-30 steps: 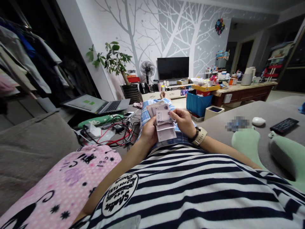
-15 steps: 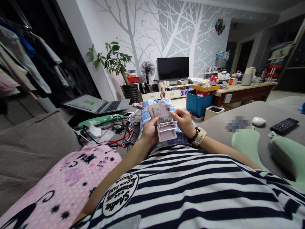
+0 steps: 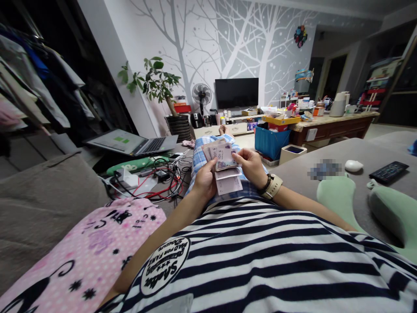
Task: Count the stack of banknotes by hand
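Note:
A stack of purple-tinted banknotes [image 3: 225,157] is held over my lap, its upper notes fanned to the left and some folded down toward my body. My left hand [image 3: 206,177] grips the stack from the left, thumb on top; its other fingers are hidden beneath. On the right, my right hand [image 3: 249,164] pinches the edge of the notes between thumb and finger. A "5" shows on the upper note. Below the hands, folded-over notes [image 3: 228,184] hang with their pale side up. Blue plaid cloth [image 3: 199,150] covers my legs underneath.
To the left lie an open laptop [image 3: 130,142], tangled cables [image 3: 166,176] and a pink blanket [image 3: 94,243]. On the grey sofa at right are a white mouse [image 3: 353,165], a black remote [image 3: 388,172] and a green neck pillow [image 3: 337,195]. A blue bin [image 3: 272,141] stands beyond.
The upper note has shifted, and the folded edges that stood up across the middle of the stack now lie flatter. Both hands stay in nearly the same place.

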`<state>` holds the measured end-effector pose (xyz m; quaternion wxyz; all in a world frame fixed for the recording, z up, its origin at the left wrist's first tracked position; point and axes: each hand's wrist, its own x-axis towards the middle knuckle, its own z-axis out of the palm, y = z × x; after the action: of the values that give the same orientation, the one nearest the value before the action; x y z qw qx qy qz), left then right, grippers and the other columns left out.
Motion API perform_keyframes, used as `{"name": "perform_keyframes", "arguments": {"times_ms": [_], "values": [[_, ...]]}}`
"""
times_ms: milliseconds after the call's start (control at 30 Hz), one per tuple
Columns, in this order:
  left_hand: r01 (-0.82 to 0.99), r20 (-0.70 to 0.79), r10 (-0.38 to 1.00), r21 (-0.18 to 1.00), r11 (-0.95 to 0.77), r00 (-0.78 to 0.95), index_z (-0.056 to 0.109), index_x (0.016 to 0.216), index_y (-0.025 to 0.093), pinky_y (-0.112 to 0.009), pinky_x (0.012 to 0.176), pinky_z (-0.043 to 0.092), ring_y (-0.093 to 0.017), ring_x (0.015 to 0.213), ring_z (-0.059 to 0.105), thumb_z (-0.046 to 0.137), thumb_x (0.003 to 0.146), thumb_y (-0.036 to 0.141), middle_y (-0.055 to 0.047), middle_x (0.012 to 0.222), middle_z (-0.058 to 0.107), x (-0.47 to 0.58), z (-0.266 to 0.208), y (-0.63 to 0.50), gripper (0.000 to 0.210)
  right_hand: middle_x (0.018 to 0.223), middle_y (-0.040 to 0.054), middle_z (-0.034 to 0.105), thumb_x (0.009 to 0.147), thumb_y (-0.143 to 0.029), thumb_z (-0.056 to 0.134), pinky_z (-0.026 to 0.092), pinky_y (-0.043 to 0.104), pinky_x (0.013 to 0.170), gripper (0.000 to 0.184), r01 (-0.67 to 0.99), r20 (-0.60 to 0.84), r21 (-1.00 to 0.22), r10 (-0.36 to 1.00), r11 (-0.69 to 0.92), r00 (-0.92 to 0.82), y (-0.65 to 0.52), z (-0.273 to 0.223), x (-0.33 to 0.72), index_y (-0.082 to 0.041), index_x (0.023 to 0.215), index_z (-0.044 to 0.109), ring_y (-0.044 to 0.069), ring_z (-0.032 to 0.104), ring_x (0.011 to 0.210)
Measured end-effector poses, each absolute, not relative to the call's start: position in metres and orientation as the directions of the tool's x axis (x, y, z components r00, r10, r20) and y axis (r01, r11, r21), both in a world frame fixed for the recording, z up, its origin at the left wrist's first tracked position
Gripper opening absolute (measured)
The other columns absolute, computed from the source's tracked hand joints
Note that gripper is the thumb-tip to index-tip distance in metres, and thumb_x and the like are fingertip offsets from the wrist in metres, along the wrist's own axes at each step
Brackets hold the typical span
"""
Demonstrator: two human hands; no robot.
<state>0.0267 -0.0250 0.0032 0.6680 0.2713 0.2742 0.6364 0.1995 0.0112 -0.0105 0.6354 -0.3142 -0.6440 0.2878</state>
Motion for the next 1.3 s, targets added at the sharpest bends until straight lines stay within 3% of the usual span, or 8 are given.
{"name": "perform_keyframes", "arguments": {"times_ms": [200,433,633,800,933,1300], "values": [[-0.72,-0.015,0.998,0.692,0.054,0.06,0.083,0.173,0.018,-0.057,0.117,0.082,-0.043,0.123,0.1,0.087,0.11,0.03,-0.017,0.138,0.1,0.028,0.006,-0.027,0.064,0.073,-0.0014,0.059,0.089,-0.093,0.09,0.043,0.039,0.077,0.071,-0.008,0.672,-0.74,0.74,0.672,-0.001,0.012,-0.011,0.198,-0.029,0.076,0.061,0.019,0.049,0.076],[-0.717,-0.032,0.997,0.693,0.074,0.072,0.087,0.167,0.013,-0.055,0.114,0.083,-0.043,0.121,0.1,0.089,0.111,0.031,-0.018,0.134,0.1,0.026,0.007,-0.027,0.059,0.074,-0.0013,0.059,0.092,-0.09,0.092,0.045,0.039,0.076,0.07,-0.037,0.694,-0.72,0.72,0.693,-0.021,0.01,-0.011,0.198,-0.028,0.078,0.063,0.019,0.05,0.075],[-0.708,-0.011,0.998,0.705,0.05,0.06,0.09,0.165,0.016,-0.055,0.111,0.084,-0.045,0.118,0.1,0.091,0.105,0.029,-0.016,0.127,0.101,0.027,0.008,-0.028,0.062,0.076,-0.0019,0.057,0.09,-0.098,0.094,0.044,0.039,0.075,0.077,-0.064,0.691,-0.723,0.72,0.688,-0.069,0.006,-0.006,0.198,-0.029,0.079,0.061,0.019,0.048,0.076],[-0.649,-0.025,0.999,0.76,0.033,0.021,0.091,0.163,0.017,-0.054,0.112,0.082,-0.046,0.124,0.099,0.081,0.107,0.025,-0.015,0.125,0.101,0.027,0.01,-0.028,0.057,0.074,-0.0028,0.053,0.089,-0.103,0.092,0.043,0.039,0.074,0.081,-0.061,0.694,-0.72,0.715,0.692,-0.087,0.003,-0.002,0.199,-0.029,0.078,0.06,0.019,0.046,0.074],[-0.611,-0.005,1.0,0.791,0.003,-0.002,0.091,0.16,0.016,-0.055,0.113,0.081,-0.048,0.125,0.098,0.087,0.105,0.029,-0.017,0.126,0.101,0.027,0.009,-0.027,0.057,0.072,-0.0033,0.052,0.093,-0.103,0.09,0.045,0.038,0.073,0.08,-0.057,0.703,-0.711,0.705,0.701,-0.093,0.002,-0.001,0.199,-0.029,0.079,0.062,0.019,0.046,0.072],[-0.641,0.039,0.999,0.767,-0.015,0.023,0.094,0.156,0.019,-0.054,0.109,0.083,-0.046,0.12,0.099,0.09,0.103,0.034,-0.015,0.123,0.101,0.024,0.0,-0.02,0.056,0.07,-0.0032,0.053,0.096,-0.105,0.084,0.046,0.037,0.071,0.081,-0.042,0.702,-0.712,0.708,0.701,-0.076,0.002,-0.003,0.2,-0.029,0.079,0.063,0.018,0.048,0.07]]}}
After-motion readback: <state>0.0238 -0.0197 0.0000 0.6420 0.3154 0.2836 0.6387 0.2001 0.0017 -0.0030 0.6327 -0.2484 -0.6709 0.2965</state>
